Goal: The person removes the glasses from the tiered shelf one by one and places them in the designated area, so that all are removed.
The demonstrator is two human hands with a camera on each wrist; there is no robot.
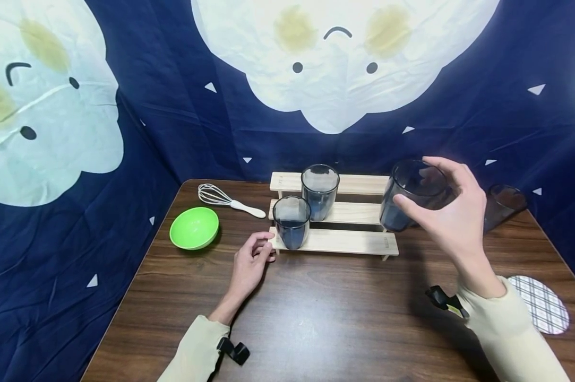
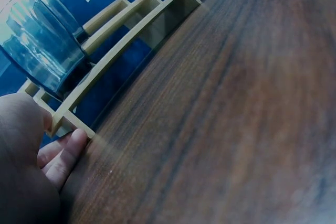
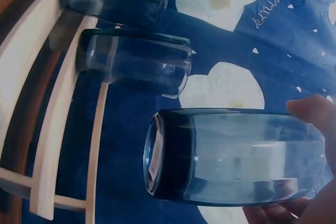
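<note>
Item count, located relative to the wooden step rack [image 1: 344,241].

Smoked glass tumblers: four. One stands on the lowest step [image 1: 291,222], one on the middle step [image 1: 319,192], one is held above the rack's right end [image 1: 411,195], and one stands on the counter [image 1: 316,313] to the right of the rack [image 1: 503,206].

Wooden step racks: one, with three steps.

Green bowls [image 1: 194,227]: one, left of the rack.

Wire whisks [image 1: 230,201]: one, left of the rack.

Plaid coasters [image 1: 541,303]: one, right of and nearer than the rack.

Hands: two, the left hand [image 1: 251,263] and the right hand [image 1: 452,212].
</note>
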